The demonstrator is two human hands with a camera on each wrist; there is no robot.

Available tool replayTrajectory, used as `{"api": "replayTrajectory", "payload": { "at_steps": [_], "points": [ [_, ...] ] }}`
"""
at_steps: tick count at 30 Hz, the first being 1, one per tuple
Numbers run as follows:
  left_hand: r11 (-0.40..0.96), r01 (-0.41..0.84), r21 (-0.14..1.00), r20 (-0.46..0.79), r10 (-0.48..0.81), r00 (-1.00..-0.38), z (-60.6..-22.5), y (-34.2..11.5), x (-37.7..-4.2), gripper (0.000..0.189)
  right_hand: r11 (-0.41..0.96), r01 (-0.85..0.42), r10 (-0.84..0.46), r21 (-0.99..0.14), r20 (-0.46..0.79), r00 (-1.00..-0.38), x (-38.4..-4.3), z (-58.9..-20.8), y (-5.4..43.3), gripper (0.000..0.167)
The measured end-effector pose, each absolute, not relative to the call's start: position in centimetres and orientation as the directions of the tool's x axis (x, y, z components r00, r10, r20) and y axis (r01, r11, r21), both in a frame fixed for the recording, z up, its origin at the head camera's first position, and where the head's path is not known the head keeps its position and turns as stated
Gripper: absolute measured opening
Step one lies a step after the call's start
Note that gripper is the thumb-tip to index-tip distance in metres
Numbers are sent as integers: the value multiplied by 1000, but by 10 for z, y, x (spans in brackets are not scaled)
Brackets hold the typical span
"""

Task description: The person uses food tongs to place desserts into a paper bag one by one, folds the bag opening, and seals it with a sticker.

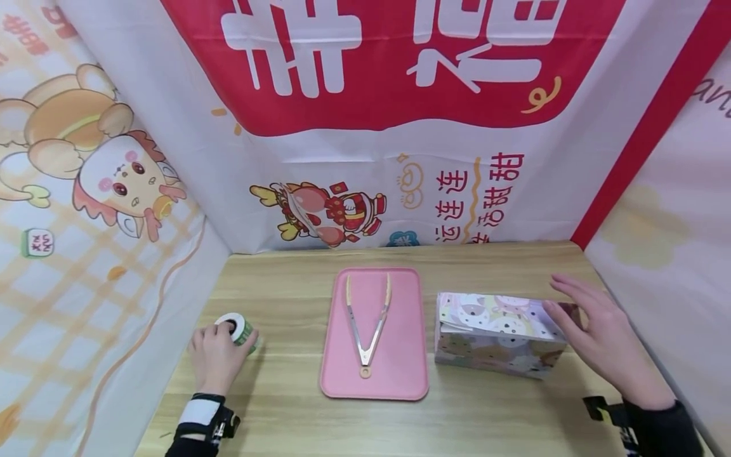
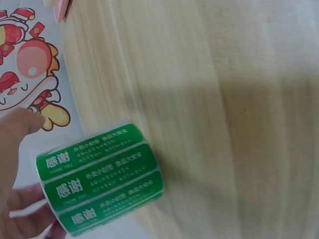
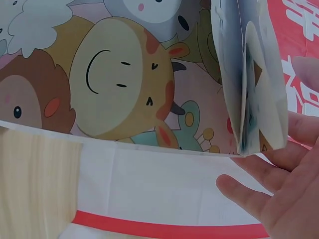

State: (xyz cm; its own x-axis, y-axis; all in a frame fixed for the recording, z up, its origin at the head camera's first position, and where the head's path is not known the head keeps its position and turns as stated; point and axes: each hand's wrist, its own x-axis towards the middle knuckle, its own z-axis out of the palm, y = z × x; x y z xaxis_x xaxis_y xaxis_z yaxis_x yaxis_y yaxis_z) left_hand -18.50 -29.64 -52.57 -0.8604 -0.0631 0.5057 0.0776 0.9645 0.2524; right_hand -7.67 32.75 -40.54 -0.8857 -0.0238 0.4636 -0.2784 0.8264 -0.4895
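My left hand (image 1: 217,355) is at a roll of green stickers (image 2: 99,177) on the left of the table. Its fingers reach round one end of the roll, while the thumb stands a little apart from it in the left wrist view. White lettering covers the green labels. On the right, my right hand (image 1: 599,336) spreads its fingers at the end of a cartoon-animal paper box (image 1: 497,336). The right wrist view shows the box's folded end flap (image 3: 264,99) between the thumb and the fingers, with the fingers loosely extended.
Between the hands lies a pink tray (image 1: 374,387) bearing metal tongs (image 1: 365,355) with pale tips, spread in a V. The wooden table (image 1: 280,412) meets printed cloth walls at the back and both sides.
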Motion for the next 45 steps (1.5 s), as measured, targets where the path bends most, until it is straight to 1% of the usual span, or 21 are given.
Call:
{"api": "replayTrajectory", "payload": {
  "at_steps": [5, 9, 12, 17, 20, 22, 26, 29, 34, 40, 43, 45],
  "points": [
    [963, 88, 254, 405, -24, -914, -527, -305, -176, 53, 830, -276, -32, -484, 453, -891, -77, -405, 323, 48],
    [944, 127, 303, 329, 21, -944, -526, -312, -170, 48, 830, -286, -34, -479, 469, -883, -75, -408, 320, 47],
    [938, 149, 313, 310, 47, -949, -524, -316, -169, 42, 827, -300, -27, -477, 498, -866, -74, -410, 318, 46],
    [944, 167, 286, 311, 73, -948, -521, -319, -176, 28, 822, -316, -15, -473, 537, -843, -72, -411, 315, 45],
    [943, 174, 283, 321, 78, -944, -517, -315, -178, 27, 820, -339, -26, -461, 562, -827, -71, -410, 312, 45],
    [939, 170, 298, 316, 71, -946, -513, -308, -178, 29, 819, -353, -33, -452, 577, -816, -71, -408, 310, 44],
    [909, 191, 370, 337, 60, -939, -497, -285, -179, 32, 809, -377, -41, -452, 596, -802, -70, -406, 305, 43],
    [870, 265, 415, 405, 84, -910, -483, -264, -182, 31, 798, -393, -46, -457, 603, -796, -71, -405, 302, 41],
    [806, 387, 448, 499, 134, -856, -458, -229, -179, 31, 796, -403, -54, -451, 610, -791, -73, -405, 295, 38],
    [741, 451, 498, 520, 162, -839, -437, -192, -166, 31, 784, -451, -89, -425, 643, -760, -77, -406, 282, 37],
    [706, 474, 527, 522, 172, -836, -431, -176, -161, 31, 781, -461, -99, -421, 644, -758, -79, -407, 275, 37],
    [687, 489, 537, 527, 179, -831, -429, -168, -157, 32, 778, -458, -105, -430, 631, -769, -79, -407, 270, 36]
  ]
}}
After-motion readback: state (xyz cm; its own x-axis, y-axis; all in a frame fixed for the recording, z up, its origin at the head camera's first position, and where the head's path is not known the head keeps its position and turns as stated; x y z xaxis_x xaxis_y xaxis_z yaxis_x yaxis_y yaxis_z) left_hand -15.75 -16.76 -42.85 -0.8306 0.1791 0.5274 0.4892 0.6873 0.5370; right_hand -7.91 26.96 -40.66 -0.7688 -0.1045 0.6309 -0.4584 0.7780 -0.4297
